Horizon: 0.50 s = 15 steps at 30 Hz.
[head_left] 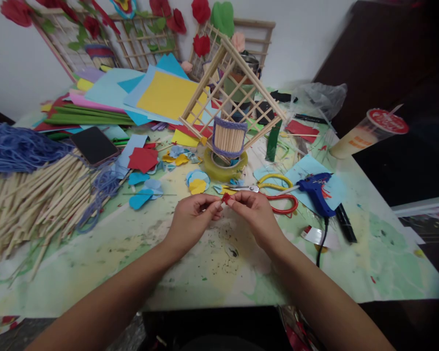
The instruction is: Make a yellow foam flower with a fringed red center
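Note:
Between the fingertips of my left hand (194, 214) and my right hand (258, 217) is a small red piece of paper (226, 197), pinched from both sides. Just beyond my fingers lie scissors (258, 188) with one yellow and one red handle. Blue and yellow paper petals (197, 182) lie past my left hand, with more blue paper cutouts (141, 199) farther left. Behind them a diamond-shaped wooden stick lattice (234, 92) leans upright, its small stick basket (229, 138) edged in purple yarn. A roll of tape (212, 168) sits at its base.
On the right are a blue glue gun (316, 191) with a cord, a black stick-like object (346, 223) and a lidded drink cup (366, 131). At left lie wooden sticks (29, 195), purple yarn (18, 146) and a phone (94, 145). Coloured paper sheets (168, 97) are piled behind.

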Each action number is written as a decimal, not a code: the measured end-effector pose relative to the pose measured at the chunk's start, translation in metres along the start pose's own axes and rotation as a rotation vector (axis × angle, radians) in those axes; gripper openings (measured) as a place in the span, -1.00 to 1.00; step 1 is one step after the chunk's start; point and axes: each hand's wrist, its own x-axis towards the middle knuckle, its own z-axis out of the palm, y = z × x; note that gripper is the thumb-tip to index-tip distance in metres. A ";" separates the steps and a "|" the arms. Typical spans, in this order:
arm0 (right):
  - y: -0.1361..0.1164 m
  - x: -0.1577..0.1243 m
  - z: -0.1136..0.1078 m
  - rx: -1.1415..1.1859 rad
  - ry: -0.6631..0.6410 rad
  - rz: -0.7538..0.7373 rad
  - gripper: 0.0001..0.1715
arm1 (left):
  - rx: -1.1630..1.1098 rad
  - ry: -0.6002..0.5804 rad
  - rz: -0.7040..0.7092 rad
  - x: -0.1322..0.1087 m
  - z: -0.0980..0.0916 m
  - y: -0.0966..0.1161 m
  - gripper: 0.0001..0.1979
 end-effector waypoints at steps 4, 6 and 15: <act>-0.001 0.000 0.000 -0.002 0.006 0.010 -0.85 | -0.018 -0.004 -0.018 0.000 0.000 0.000 -0.85; -0.001 0.000 0.000 -0.008 0.005 0.010 -0.85 | -0.020 -0.004 -0.027 0.000 0.000 -0.001 -0.84; 0.001 0.000 0.000 -0.020 0.004 -0.006 -0.84 | 0.012 -0.005 -0.032 0.001 0.000 0.000 -0.84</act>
